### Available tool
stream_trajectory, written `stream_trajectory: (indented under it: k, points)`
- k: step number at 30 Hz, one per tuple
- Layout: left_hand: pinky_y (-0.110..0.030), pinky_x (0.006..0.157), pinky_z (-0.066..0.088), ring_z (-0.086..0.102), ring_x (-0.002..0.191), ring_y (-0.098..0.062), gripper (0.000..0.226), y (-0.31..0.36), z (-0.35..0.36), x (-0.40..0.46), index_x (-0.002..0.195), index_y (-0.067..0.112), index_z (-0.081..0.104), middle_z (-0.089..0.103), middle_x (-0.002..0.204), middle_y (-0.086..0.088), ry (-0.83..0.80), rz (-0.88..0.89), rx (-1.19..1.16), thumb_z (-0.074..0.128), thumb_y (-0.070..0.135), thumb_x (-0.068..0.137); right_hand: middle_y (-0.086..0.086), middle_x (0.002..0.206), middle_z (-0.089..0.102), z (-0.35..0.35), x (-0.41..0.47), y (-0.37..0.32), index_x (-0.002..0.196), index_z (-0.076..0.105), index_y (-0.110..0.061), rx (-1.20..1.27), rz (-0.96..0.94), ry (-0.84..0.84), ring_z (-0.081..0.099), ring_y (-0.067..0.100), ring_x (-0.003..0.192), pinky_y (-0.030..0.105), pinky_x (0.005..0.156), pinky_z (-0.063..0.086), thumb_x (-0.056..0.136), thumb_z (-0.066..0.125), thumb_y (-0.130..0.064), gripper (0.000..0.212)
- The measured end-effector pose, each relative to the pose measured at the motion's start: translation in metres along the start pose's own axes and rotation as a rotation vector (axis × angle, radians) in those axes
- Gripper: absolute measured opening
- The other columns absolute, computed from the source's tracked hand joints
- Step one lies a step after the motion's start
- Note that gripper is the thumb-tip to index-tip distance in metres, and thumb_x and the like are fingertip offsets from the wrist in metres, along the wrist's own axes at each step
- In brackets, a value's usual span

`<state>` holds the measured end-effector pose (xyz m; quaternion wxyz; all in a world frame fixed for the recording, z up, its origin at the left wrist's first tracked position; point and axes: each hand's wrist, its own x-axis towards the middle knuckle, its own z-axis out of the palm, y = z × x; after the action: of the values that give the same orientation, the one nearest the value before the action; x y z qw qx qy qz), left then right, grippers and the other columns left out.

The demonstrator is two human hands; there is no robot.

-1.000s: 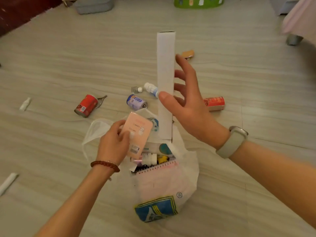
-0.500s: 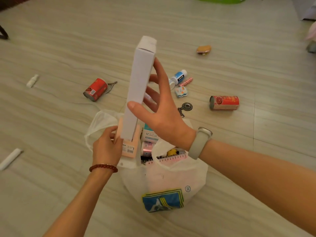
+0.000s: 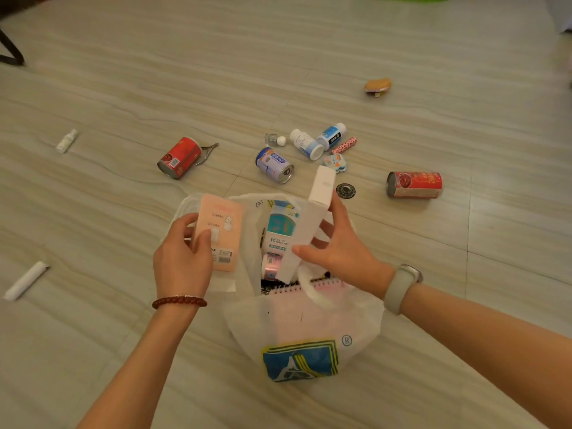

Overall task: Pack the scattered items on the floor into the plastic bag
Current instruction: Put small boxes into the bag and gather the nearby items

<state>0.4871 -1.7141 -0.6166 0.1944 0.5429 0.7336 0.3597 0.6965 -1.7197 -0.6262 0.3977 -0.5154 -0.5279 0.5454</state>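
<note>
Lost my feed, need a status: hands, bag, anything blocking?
Left hand holds pink packet at bag's rim. Right hand holds long white box, tilted, lower end inside plastic bag. Nothing blocking; cans, bottles on floor beyond.

Both forearms reach forward; left hand and right hand have fingers curled, gripping.

head cam | looks down, forward | close over floor
</note>
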Motion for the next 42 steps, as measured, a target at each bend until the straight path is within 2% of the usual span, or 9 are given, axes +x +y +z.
stream_trajectory:
  k: [4, 12, 16, 23, 29, 33, 36, 39, 42]
  points:
    - [-0.027, 0.072, 0.041, 0.053, 0.082, -0.016, 0.029, -0.002, -0.017, 0.005, 0.116, 0.011, 0.055, 0.065, 0.107, -0.014, 0.098, -0.009, -0.017, 0.054, 0.012, 0.087, 0.001, 0.137, 0.024, 0.042, 0.017, 0.0, 0.139, 0.01, -0.027, -0.014, -0.044, -0.074, 0.035, 0.015, 0.125, 0.035, 0.099, 0.045, 0.069, 0.072, 0.0, 0.097]
    - [-0.033, 0.077, 0.047, 0.055, 0.083, -0.018, 0.028, -0.009, -0.03, 0.006, 0.113, 0.014, 0.057, 0.061, 0.097, -0.004, 0.145, -0.043, -0.069, 0.055, 0.013, 0.086, 0.0, 0.147, 0.02, 0.055, 0.021, 0.02, 0.143, -0.002, -0.025, -0.274, -0.05, -0.164, 0.027, 0.017, 0.135, 0.04, 0.11, 0.033, 0.066, 0.079, -0.022, 0.112]
    - [-0.026, 0.071, 0.042, 0.056, 0.082, -0.016, 0.028, -0.007, -0.019, 0.004, 0.113, 0.013, 0.057, 0.058, 0.093, 0.002, 0.091, -0.016, -0.068, 0.056, 0.012, 0.085, -0.011, 0.146, 0.025, 0.032, 0.005, 0.007, 0.14, -0.003, -0.044, -0.191, -0.048, -0.061, 0.046, 0.011, 0.121, 0.034, 0.099, 0.043, 0.075, 0.07, -0.034, 0.098]
    - [-0.029, 0.073, 0.046, 0.057, 0.082, -0.017, 0.027, -0.006, -0.008, 0.003, 0.112, 0.013, 0.058, 0.059, 0.092, 0.001, 0.078, -0.014, -0.072, 0.056, 0.012, 0.085, -0.004, 0.102, 0.048, 0.013, 0.002, -0.013, 0.135, 0.023, -0.033, -0.469, -0.135, 0.2, 0.045, 0.012, 0.077, 0.026, 0.067, 0.036, 0.084, 0.053, -0.019, 0.061]
    - [-0.013, 0.063, 0.04, 0.053, 0.081, -0.013, 0.029, -0.006, -0.012, 0.001, 0.116, 0.013, 0.056, 0.062, 0.099, -0.005, 0.127, -0.043, -0.076, 0.054, 0.012, 0.087, 0.011, 0.113, 0.048, 0.045, 0.01, -0.013, 0.132, 0.02, -0.029, -0.749, -0.141, 0.113, 0.056, 0.038, 0.089, 0.042, 0.073, 0.047, 0.087, 0.048, -0.02, 0.054]
    - [-0.011, 0.062, 0.039, 0.053, 0.082, -0.012, 0.03, -0.008, -0.02, 0.005, 0.117, 0.012, 0.055, 0.062, 0.103, -0.006, 0.172, -0.046, -0.082, 0.053, 0.013, 0.088, 0.003, 0.092, 0.052, 0.069, 0.017, -0.008, 0.125, 0.024, -0.029, -0.233, -0.003, -0.022, 0.062, 0.035, 0.082, 0.046, 0.068, 0.054, 0.086, 0.054, -0.017, 0.05]
    - [-0.009, 0.059, 0.039, 0.053, 0.083, -0.012, 0.029, -0.01, -0.024, 0.006, 0.117, 0.013, 0.055, 0.058, 0.097, 0.0, 0.189, -0.05, -0.1, 0.053, 0.013, 0.088, 0.01, 0.09, 0.059, 0.062, 0.012, 0.0, 0.12, 0.023, -0.037, -0.271, -0.014, 0.019, 0.064, 0.032, 0.07, 0.051, 0.068, 0.054, 0.084, 0.055, -0.019, 0.051]
    - [-0.017, 0.065, 0.041, 0.053, 0.083, -0.013, 0.028, -0.009, -0.021, 0.005, 0.115, 0.014, 0.056, 0.057, 0.096, 0.002, 0.175, -0.042, -0.125, 0.053, 0.013, 0.087, 0.006, 0.101, 0.057, 0.041, 0.009, 0.009, 0.129, 0.024, -0.026, -0.535, -0.055, 0.086, 0.058, 0.027, 0.087, 0.039, 0.08, 0.048, 0.085, 0.055, -0.026, 0.054]
    - [-0.02, 0.066, 0.044, 0.056, 0.076, -0.01, 0.027, -0.005, -0.014, 0.001, 0.112, 0.016, 0.058, 0.059, 0.092, 0.002, 0.112, -0.008, -0.166, 0.056, 0.012, 0.085, 0.011, 0.126, 0.051, 0.028, 0.003, 0.026, 0.136, 0.025, -0.017, -0.889, -0.027, -0.114, 0.049, 0.03, 0.113, 0.039, 0.095, 0.038, 0.086, 0.051, -0.042, 0.062]
